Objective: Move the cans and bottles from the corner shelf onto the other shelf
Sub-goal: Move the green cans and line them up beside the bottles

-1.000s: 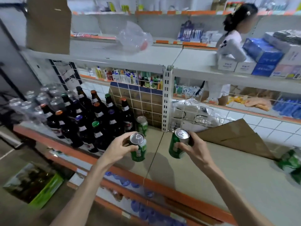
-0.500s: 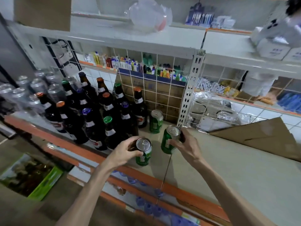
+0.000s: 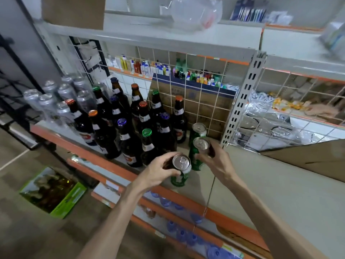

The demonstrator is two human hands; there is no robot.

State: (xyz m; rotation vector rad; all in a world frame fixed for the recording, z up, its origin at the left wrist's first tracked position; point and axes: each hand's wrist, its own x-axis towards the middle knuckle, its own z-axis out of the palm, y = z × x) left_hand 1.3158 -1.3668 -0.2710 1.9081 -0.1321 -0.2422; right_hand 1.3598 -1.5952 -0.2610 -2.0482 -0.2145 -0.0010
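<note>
Partly blurred, each hand's grip (left [image 3: 158,171], right [image 3: 217,161]) clasps a green can [image 3: 180,176], labels unreadable.

Glossy green metal cans [image 3: 180,176], dark shiny glass bottles [image 3: 130,144], matt beige shelf board [image 3: 280,193].

Green cans [image 3: 180,177], dark bottles [image 3: 130,146], orange-edged shelf [image 3: 104,161].

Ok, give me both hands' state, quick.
Left hand: closed on a green can.
Right hand: closed on another green can.
</note>
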